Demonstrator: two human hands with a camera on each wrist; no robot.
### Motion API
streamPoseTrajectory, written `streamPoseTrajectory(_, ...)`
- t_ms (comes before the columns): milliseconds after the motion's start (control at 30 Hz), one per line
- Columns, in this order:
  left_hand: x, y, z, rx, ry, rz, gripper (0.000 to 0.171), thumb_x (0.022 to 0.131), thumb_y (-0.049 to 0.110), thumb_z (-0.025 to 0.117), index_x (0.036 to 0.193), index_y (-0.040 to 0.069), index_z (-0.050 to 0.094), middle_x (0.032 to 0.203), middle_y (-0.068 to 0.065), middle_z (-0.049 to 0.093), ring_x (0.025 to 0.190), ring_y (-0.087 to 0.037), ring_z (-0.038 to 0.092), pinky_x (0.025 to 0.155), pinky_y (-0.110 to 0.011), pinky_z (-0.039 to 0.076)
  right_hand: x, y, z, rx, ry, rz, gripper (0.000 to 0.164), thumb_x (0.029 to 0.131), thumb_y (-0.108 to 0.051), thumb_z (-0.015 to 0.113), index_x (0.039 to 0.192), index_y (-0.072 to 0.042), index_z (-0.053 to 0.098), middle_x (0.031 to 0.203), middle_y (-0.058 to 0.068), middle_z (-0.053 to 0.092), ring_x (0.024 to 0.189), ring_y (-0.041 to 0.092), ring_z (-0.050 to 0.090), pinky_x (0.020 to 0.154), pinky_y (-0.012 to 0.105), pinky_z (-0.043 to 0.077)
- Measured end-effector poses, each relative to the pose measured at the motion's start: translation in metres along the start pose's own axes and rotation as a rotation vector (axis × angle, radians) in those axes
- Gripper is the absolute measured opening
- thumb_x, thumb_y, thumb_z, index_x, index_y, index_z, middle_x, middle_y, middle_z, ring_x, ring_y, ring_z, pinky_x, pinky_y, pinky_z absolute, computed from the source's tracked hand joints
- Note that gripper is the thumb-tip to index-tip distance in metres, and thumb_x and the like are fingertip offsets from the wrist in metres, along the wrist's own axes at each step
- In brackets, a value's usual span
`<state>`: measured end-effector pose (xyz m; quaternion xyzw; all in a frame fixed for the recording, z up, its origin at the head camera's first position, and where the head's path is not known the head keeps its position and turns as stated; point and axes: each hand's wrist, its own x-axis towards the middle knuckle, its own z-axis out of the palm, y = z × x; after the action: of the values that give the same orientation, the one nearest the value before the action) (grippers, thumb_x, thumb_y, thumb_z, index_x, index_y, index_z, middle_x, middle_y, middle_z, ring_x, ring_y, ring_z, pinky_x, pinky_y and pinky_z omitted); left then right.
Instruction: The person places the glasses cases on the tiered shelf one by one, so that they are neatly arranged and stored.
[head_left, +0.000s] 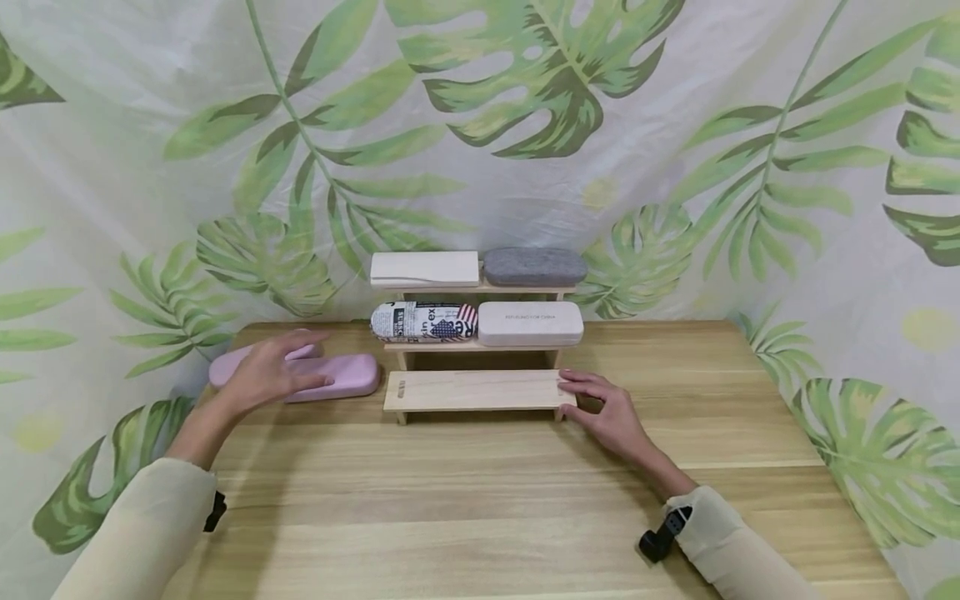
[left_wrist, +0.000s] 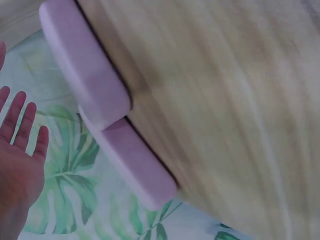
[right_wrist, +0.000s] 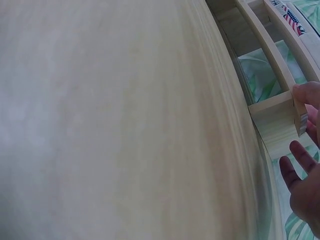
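Two lilac glasses cases lie side by side left of a three-tier wooden stand (head_left: 480,390). My left hand (head_left: 262,379) is over them in the head view, its thumb overlapping the nearer case (head_left: 352,377), while the farther case (head_left: 231,364) is partly covered by the hand. In the left wrist view, the fingers (left_wrist: 24,125) are extended and hold nothing. My right hand (head_left: 611,417) grips the right end of the stand's lowest shelf between thumb and fingers. Two other fingers (right_wrist: 302,157) hang off beside the stand's end panel in the right wrist view.
On the top tier sit a white case (head_left: 424,269) and a grey fabric case (head_left: 535,267). The middle tier carries a newspaper-print case (head_left: 423,322) and a pale lettered case (head_left: 531,324). A leaf-print cloth (head_left: 525,200) hangs behind the wooden table (head_left: 450,500).
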<state>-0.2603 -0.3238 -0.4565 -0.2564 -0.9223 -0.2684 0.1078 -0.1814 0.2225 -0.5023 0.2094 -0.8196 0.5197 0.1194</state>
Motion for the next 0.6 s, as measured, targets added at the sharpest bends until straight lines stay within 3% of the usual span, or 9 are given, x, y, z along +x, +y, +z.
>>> streamPoseTrajectory(167,-0.006,-0.011,0.006,0.008,-0.026,0.002,0.071,0.074,0.027,0.098,0.135,0.001,0.070,0.128,-0.019,0.073,0.117,-0.041,0.069,0.100,-0.051,0.050,0.000,-0.001,0.001,0.006,-0.007,0.009,0.035,0.085,0.008,0.082,0.120,0.009,0.075,0.137,0.026,0.068,0.134,0.046,0.057,0.115,0.015,0.035)
streamPoseTrajectory(367,-0.008,-0.017,0.011,-0.018,-0.054,-0.052,0.070,0.076,0.029,0.096,0.134,0.000,0.070,0.134,-0.023,0.070,0.129,-0.046,0.060,0.106,-0.064,0.044,0.000,-0.001,0.001,-0.005,-0.006,0.003,0.035,0.085,0.009,0.082,0.119,0.010,0.075,0.136,0.026,0.068,0.133,0.047,0.058,0.114,0.014,0.035)
streamPoseTrajectory(600,-0.005,-0.022,0.019,-0.022,-0.118,-0.071,0.071,0.078,0.032,0.095,0.137,0.001,0.068,0.133,-0.021,0.070,0.126,-0.044,0.062,0.105,-0.062,0.044,0.000,0.000,0.001,-0.001,-0.007,-0.002,0.035,0.086,0.008,0.082,0.120,0.009,0.075,0.136,0.026,0.068,0.134,0.047,0.058,0.114,0.013,0.035)
